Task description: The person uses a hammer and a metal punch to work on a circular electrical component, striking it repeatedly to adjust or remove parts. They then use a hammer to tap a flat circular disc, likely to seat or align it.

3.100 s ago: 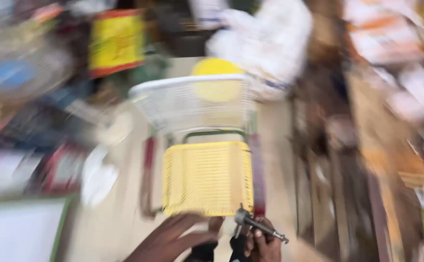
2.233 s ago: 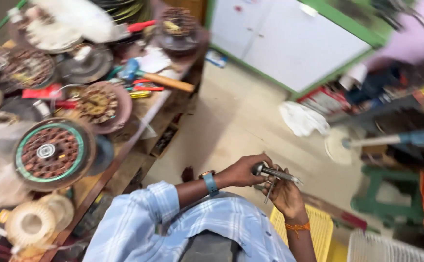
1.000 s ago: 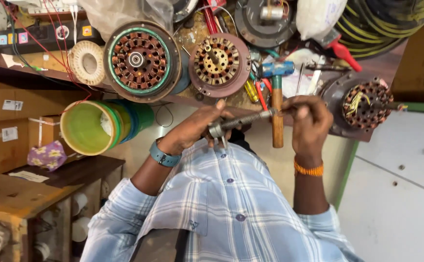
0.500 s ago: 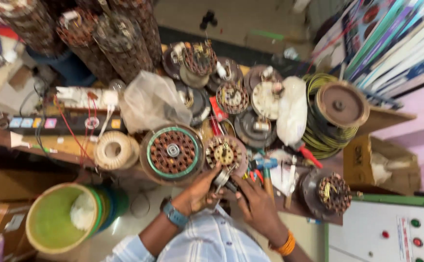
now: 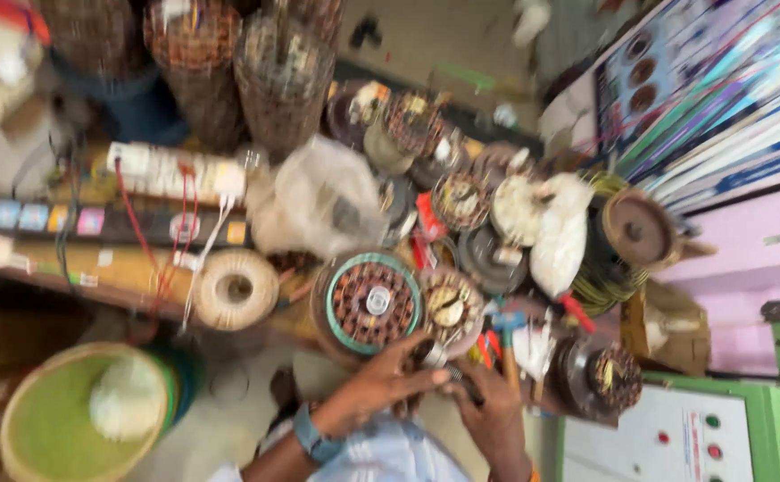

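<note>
Gripping a slim metal tool (image 5: 443, 361) between them, the left hand (image 5: 381, 388) and right hand (image 5: 488, 415) both clench it at the near edge of the desk (image 5: 122, 268), beside a round motor winding (image 5: 374, 303) (blurred). It looks stiff and light, best held mid-shaft.
</note>
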